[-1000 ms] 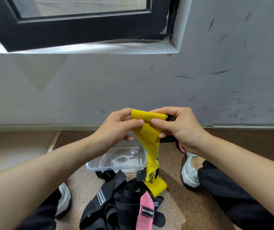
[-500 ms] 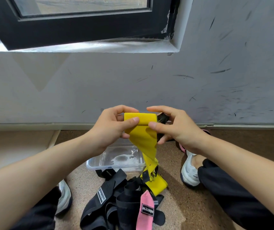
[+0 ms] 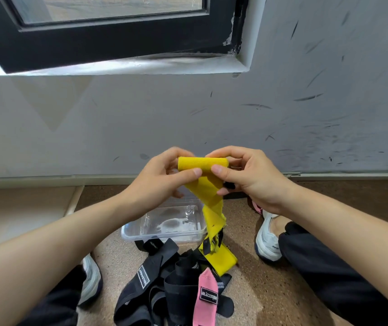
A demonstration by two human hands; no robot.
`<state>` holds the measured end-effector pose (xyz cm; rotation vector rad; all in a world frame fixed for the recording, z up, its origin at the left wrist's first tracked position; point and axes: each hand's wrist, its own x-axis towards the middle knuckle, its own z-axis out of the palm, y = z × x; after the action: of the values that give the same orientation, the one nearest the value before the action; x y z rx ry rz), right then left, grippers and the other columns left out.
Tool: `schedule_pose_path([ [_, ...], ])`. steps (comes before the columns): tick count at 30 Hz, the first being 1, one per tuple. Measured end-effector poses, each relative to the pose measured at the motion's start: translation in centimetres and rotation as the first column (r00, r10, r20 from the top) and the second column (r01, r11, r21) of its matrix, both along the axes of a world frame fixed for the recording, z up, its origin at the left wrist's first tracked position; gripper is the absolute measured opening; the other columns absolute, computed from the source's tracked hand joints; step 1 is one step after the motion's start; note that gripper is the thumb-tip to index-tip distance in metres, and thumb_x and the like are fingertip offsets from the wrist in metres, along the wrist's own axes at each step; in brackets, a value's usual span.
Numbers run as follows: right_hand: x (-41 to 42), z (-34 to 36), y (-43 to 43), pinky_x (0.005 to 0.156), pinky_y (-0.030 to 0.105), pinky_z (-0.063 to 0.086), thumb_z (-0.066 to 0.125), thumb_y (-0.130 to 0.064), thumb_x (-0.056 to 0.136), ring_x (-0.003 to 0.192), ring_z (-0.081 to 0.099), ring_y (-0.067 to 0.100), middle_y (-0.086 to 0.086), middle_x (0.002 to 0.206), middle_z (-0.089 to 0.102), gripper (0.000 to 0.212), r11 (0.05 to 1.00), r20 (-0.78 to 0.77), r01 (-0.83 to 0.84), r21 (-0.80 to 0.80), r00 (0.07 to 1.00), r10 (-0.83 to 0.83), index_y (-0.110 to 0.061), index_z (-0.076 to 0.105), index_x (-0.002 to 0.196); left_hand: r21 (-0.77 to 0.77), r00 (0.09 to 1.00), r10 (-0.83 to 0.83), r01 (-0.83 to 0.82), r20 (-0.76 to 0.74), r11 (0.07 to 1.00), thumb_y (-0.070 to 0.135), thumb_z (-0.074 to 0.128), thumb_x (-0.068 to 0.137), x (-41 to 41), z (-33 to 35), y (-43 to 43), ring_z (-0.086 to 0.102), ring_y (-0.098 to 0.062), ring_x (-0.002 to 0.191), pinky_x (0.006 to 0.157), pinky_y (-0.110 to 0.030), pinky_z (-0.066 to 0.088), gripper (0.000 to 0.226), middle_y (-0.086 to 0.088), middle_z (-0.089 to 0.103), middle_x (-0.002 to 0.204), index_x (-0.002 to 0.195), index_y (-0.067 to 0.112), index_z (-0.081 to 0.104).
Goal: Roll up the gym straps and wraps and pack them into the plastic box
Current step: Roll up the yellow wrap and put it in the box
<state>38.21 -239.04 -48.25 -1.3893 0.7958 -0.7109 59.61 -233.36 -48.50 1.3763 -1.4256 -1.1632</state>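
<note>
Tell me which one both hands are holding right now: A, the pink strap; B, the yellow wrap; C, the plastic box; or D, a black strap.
B: the left hand and right hand both pinch the rolled top of the yellow wrap, while the pink strap and black straps lie on the floor.

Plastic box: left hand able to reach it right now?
Likely yes once freed: the plastic box sits open just beneath the left hand, which now pinches the yellow wrap. Nothing covers it.

Label "BLIZSTAR" on pink strap (image 3: 205, 309)
</note>
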Motion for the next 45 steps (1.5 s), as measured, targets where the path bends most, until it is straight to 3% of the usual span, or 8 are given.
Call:
schedule_pose_path([
  [5,0.0,-0.1,0.0,0.064,0.026,0.058,0.071,-0.001,0.089,0.087,0.071,0.019,0.026,0.107,0.069,0.025,0.997,0.010,0.003,-0.075,1.000,-0.002,-0.013,0.073,0.111,0.127,0.999,-0.012,0.018,-0.048,0.992,0.047,0.067,0.090,0.0,0.6,0.2,0.069,-0.010,0.087,0.064,-0.026,0.058,0.040,0.000,0.072,0.095,0.112,0.013,0.068],
  [9,0.1,0.0,0.0,0.066,0.027,0.058,0.073,0.007,0.085,0.085,0.068,0.019,0.023,0.104,0.066,0.031,0.993,0.014,-0.006,-0.118,1.000,0.008,-0.016,0.072,0.107,0.136,0.996,0.022,-0.010,-0.086,0.991,0.032,0.070,0.091,-0.1,1.0,0.1,0.068,-0.011,0.082,0.055,-0.022,0.053,0.031,0.001,0.072,0.091,0.115,0.012,0.068],
  [13,0.0,0.5,-0.3,0.065,0.032,0.060,0.078,-0.005,0.084,0.094,0.072,0.021,0.009,0.120,0.064,0.052,0.999,-0.042,-0.040,-0.036,0.998,0.038,-0.024,0.062,0.129,0.068,0.995,0.029,-0.023,-0.095,0.997,0.015,0.074,0.090,0.0,1.2,0.0,0.065,-0.007,0.074,0.050,-0.022,0.049,0.022,0.006,0.072,0.082,0.111,0.012,0.066],
  [17,-0.1,0.6,-0.4,0.061,0.035,0.060,0.067,-0.038,0.092,0.097,0.070,0.023,0.013,0.114,0.066,0.040,0.991,-0.063,-0.090,0.098,0.993,0.096,-0.016,0.066,0.126,-0.053,0.998,0.013,-0.017,-0.068,0.998,0.011,0.075,0.089,0.0,1.0,0.4,0.063,-0.007,0.074,0.052,-0.022,0.050,0.024,0.010,0.069,0.082,0.110,0.016,0.065],
  [24,-0.1,0.5,-0.2,0.060,0.032,0.062,0.071,-0.029,0.085,0.088,0.071,0.028,0.012,0.100,0.066,0.034,0.992,-0.023,-0.095,0.082,0.995,0.097,-0.011,0.070,0.114,-0.215,1.000,0.010,-0.012,-0.011,0.977,0.000,0.078,0.086,0.1,0.5,0.7,0.062,-0.012,0.080,0.060,-0.019,0.050,0.034,0.005,0.065,0.087,0.112,0.015,0.062],
  [31,-0.2,0.5,0.1,0.063,0.032,0.062,0.075,-0.020,0.082,0.084,0.072,0.023,0.011,0.098,0.066,0.031,1.000,-0.019,0.000,-0.025,1.000,-0.001,-0.008,0.070,0.110,0.040,0.998,-0.060,0.061,-0.022,0.997,0.029,0.072,0.087,0.2,1.0,0.8,0.071,-0.009,0.099,0.071,-0.034,0.059,0.052,0.013,0.075,0.102,0.136,0.025,0.054],
  [37,-0.3,0.2,0.1,0.064,0.029,0.061,0.074,0.000,0.087,0.085,0.071,0.022,0.027,0.105,0.066,0.021,0.991,-0.019,0.044,-0.130,0.999,-0.047,-0.009,0.071,0.105,0.083,0.997,-0.075,0.078,-0.035,0.994,0.051,0.061,0.095,0.1,1.3,0.8,0.070,-0.013,0.094,0.066,-0.029,0.059,0.041,-0.003,0.074,0.106,0.122,0.021,0.067],
  [45,-0.1,0.2,-0.1,0.063,0.035,0.062,0.079,-0.014,0.084,0.089,0.072,0.021,0.008,0.115,0.062,0.039,0.996,-0.090,-0.003,-0.094,0.996,-0.005,-0.020,0.067,0.120,0.116,0.986,0.062,-0.044,-0.158,0.992,0.026,0.064,0.097,-0.2,0.8,0.4,0.067,-0.012,0.087,0.057,-0.023,0.055,0.024,-0.007,0.074,0.100,0.120,0.020,0.069],
])
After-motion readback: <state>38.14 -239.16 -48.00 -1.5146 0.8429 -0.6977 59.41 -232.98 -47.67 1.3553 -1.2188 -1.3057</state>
